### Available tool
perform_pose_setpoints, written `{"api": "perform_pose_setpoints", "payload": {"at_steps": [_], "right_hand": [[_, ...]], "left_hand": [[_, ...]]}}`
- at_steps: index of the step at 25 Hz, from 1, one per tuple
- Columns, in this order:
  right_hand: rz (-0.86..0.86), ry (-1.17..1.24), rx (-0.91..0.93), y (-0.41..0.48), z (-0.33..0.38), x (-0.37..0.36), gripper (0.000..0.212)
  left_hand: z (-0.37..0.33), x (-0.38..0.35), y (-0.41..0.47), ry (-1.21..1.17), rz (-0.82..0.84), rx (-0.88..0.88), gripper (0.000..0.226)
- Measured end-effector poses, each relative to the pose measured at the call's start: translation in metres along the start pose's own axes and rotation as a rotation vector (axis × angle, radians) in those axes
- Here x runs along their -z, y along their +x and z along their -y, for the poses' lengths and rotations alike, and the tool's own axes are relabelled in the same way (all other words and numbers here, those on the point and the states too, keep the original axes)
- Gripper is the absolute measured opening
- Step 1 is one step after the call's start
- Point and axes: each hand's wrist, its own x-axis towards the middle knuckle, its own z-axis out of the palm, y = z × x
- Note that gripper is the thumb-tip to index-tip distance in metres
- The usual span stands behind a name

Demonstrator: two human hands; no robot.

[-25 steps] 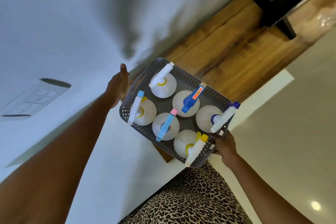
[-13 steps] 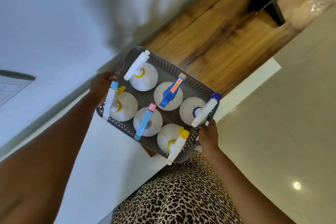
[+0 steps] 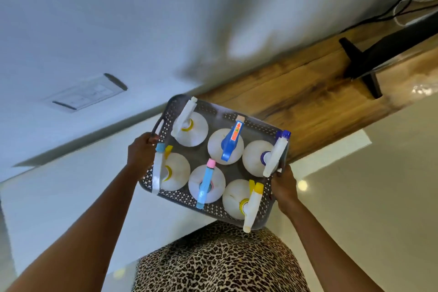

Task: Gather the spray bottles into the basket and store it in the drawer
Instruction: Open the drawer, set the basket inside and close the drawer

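Basket: grey, perforated, carried in the air between both hands, in front of the person's body and just off the end of the wooden worktop; it sits tilted in the frame.
Spray bottles: six white ones, all upright inside the basket, in two rows of three; trigger heads point different ways, and several nozzles reach out over the rim.
Drawer: not in view; its place cannot be told.
Risk, tipping: the load looks heavy, and if one side drops the bottles will likely slide to the low edge and topple.
Risk, snagging: the yellow-tipped nozzle and the blue-tipped one overhang the rim and could catch on a drawer front or frame.
Risk, grip: the right hold looks shallow, on the rim, so a slip there seems the likeliest cause of a spill.
Risk, knock: the television stand and the cables on the worktop stand well apart from the basket, so little danger there.
Left hand: clenched around the basket's handle on its short side, fingers curled through the loop.
Right hand: clenched on the opposite side's rim, near the blue-tipped bottle; whether it has a handle there cannot be told.
Stage: gathering looks done, storing not yet done.
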Motion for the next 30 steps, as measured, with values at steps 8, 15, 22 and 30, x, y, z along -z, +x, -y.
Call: {"api": "perform_pose_setpoints", "payload": {"at_steps": [8,15,22,30], "right_hand": [[0.112,-0.223,0.263,-0.063,0.041,-0.077,0.033],[0.198,-0.383,0.397,-0.132,0.014,-0.190,0.030],[0.241,-0.496,0.401,-0.172,-0.021,-0.280,0.027],[0.220,-0.532,0.412,-0.149,-0.039,-0.340,0.025]], "left_hand": [[0.122,0.088,-0.068,-0.266,-0.170,0.224,0.023],[0.276,0.146,-0.121,-0.366,-0.214,0.341,0.026],[0.394,0.162,-0.143,-0.427,-0.229,0.466,0.025],[0.449,0.150,-0.099,-0.432,-0.216,0.468,0.027]]}}
